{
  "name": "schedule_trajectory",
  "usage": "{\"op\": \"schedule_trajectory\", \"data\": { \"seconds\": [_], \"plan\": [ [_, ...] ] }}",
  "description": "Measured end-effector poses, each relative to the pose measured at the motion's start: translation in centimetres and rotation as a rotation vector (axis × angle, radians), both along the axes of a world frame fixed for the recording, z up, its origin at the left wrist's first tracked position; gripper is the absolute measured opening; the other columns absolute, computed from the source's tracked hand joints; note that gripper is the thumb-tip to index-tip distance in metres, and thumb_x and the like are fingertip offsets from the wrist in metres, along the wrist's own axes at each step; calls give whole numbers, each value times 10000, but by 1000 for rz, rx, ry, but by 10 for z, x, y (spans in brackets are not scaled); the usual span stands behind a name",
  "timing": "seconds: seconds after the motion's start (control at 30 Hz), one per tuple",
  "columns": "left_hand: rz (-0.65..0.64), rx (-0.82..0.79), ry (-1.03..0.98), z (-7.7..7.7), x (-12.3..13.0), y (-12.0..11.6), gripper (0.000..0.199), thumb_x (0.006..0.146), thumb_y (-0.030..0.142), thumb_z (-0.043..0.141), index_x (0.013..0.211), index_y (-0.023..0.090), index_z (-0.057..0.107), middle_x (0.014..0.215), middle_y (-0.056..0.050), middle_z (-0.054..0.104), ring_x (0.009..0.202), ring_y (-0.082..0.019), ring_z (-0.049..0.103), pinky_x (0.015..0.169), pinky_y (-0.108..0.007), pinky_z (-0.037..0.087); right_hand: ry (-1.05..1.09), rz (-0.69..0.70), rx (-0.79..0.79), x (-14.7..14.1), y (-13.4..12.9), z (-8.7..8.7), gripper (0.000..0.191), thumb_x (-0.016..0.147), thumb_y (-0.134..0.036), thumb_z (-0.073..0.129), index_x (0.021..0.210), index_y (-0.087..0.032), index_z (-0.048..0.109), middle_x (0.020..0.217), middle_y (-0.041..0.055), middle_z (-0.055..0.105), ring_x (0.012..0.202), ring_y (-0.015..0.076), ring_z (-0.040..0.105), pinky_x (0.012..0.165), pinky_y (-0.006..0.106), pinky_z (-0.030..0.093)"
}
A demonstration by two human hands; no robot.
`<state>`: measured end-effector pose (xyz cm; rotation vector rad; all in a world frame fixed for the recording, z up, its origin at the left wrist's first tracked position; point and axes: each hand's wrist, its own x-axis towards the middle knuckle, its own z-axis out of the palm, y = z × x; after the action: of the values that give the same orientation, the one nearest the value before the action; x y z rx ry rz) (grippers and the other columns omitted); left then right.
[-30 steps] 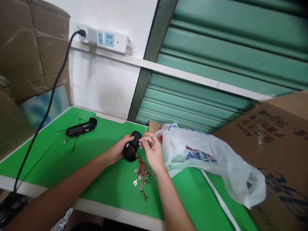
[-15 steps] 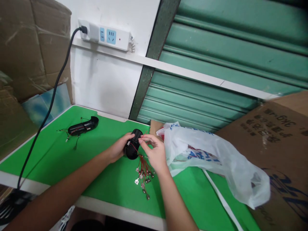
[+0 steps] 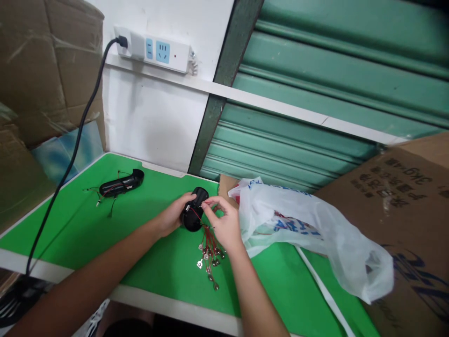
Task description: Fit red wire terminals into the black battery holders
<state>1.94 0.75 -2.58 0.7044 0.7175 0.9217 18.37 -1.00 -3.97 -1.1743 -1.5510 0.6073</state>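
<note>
- The black housing (image 3: 193,216) is partly hidden by the left hand (image 3: 172,218), which is wrapped around it.
- A red wire (image 3: 202,206), barely discernible, is pinched at the housing's top by the right hand (image 3: 224,224).

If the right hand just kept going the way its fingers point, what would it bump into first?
The right hand points left and slightly away, its fingers already at the black plastic housing held by the left hand. It would likely meet that housing first, though depth is hard to judge.
</note>
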Motion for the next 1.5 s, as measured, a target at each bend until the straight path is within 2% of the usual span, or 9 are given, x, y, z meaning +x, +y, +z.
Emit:
{"op": "schedule_trajectory", "data": {
  "seconds": [0.47,0.8,1.0,1.3,1.5],
  "plan": [
    [23,-44,-18,4,0,-2,195,815,348,765,918,187,726,832,3,736,735,-155,646,703,-247,466,-104,-22,62,-1,-2,2,93,915,-307,650,863,-250,703,851,18,740,783,209,650,776,338,493],
    [54,-2,87,1,0,-1,385,778,442,771,1072,203,703,970,-13,739,907,-196,665,737,-255,456,-203,-3,126,-2,-2,3,83,912,-252,629,843,-247,674,798,13,711,755,205,630,733,329,485],
    [61,73,158,-6,2,1,496,767,493,750,1151,197,648,1031,-15,705,1067,-230,626,889,-290,436,-323,61,251,0,-1,-1,118,952,-203,580,894,-223,682,845,31,688,808,208,633,755,327,483],
    [46,78,163,-9,2,1,492,764,495,739,1150,205,641,1024,-7,689,1071,-243,622,919,-317,421,-524,28,343,2,-2,-1,139,945,-158,547,849,-212,632,788,27,621,773,206,598,724,318,457],
    [57,132,190,-12,2,1,459,809,480,708,1172,205,654,1099,-23,704,1141,-257,613,984,-338,413,-559,27,366,3,-3,2,134,953,-176,557,862,-209,650,802,30,645,781,205,607,733,321,465]
  ]
}}
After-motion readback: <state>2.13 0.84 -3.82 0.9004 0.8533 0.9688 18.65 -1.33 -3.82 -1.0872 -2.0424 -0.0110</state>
